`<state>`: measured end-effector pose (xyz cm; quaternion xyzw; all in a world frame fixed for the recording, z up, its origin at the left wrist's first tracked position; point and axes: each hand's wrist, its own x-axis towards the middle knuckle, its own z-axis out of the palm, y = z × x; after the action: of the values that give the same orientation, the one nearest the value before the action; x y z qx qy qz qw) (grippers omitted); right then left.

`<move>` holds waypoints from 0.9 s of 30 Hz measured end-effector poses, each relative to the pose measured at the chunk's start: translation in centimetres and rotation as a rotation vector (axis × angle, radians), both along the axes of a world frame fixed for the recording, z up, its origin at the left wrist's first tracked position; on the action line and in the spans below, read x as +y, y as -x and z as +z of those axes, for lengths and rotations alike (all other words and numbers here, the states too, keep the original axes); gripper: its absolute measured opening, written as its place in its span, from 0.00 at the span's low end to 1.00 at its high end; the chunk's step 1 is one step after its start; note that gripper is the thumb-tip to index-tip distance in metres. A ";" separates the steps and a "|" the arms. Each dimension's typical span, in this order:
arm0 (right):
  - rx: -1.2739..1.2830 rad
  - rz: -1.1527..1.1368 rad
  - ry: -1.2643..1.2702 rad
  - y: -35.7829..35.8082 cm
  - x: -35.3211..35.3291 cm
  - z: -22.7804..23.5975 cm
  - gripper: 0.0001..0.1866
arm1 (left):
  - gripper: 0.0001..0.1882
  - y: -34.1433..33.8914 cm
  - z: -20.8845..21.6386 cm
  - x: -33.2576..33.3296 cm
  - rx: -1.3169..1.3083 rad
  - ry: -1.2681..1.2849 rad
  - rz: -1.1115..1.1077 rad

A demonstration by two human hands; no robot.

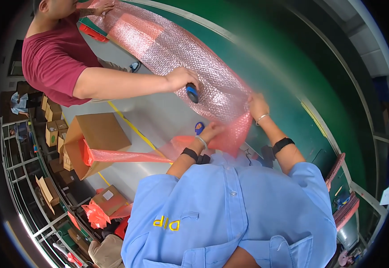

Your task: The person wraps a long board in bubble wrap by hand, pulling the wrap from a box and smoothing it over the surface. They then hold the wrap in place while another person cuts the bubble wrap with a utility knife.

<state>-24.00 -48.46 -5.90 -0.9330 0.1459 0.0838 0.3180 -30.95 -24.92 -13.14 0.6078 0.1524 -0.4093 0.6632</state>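
A long sheet of pinkish bubble wrap [190,56] stretches from the far left toward me, beside a green work table [288,120]. My right hand [258,106] grips its near right corner with closed fingers. Lower and to the left, my left hand [211,133] is closed on the near edge, fingers partly covered by the film. From there a pink strip of the wrap [132,156] runs left into an open cardboard box [103,131]. Across from me a co-worker's hand [183,79] holds a blue-and-black handled tool [192,93] over the sheet; its working end is hidden.
The co-worker, in a dark red shirt [54,58], has another hand [103,10] at the sheet's far end. A smaller carton [109,200] and crumpled pink film [97,215] lie lower left. Shelving [22,174] lines the left side. Yellow floor tape [136,129] passes the box.
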 end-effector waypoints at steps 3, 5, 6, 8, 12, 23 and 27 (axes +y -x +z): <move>-0.039 0.010 0.024 0.0 -0.1 -0.1 0.06 | 0.24 -0.8 0.4 0.9 0.061 0.022 0.115; -0.085 0.022 -0.029 -0.4 -0.8 -1.4 0.06 | 0.19 -1.2 0.7 1.4 0.089 -0.046 0.090; -0.130 0.031 -0.082 -0.5 -1.2 -2.2 0.06 | 0.19 -1.1 1.0 1.3 0.088 -0.043 0.092; -0.177 0.048 -0.139 -0.8 -1.4 -2.9 0.07 | 0.17 -0.6 1.8 1.4 0.074 0.027 0.172; 0.033 -0.160 -0.638 -2.6 -0.1 -1.0 0.10 | 0.18 -0.3 4.2 2.5 0.043 0.033 0.299; 0.056 -0.497 -1.342 -9.6 2.5 1.9 0.12 | 0.26 1.0 8.4 -1.0 -0.043 0.166 -0.181; -0.040 -0.479 -1.403 -11.9 1.9 1.4 0.15 | 0.26 1.5 10.0 -2.6 -0.147 0.049 -0.603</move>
<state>-12.07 -46.59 -4.50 -0.4545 0.2517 0.0688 0.8517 -32.49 -27.49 -3.19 0.6373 -0.0929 -0.5461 0.5357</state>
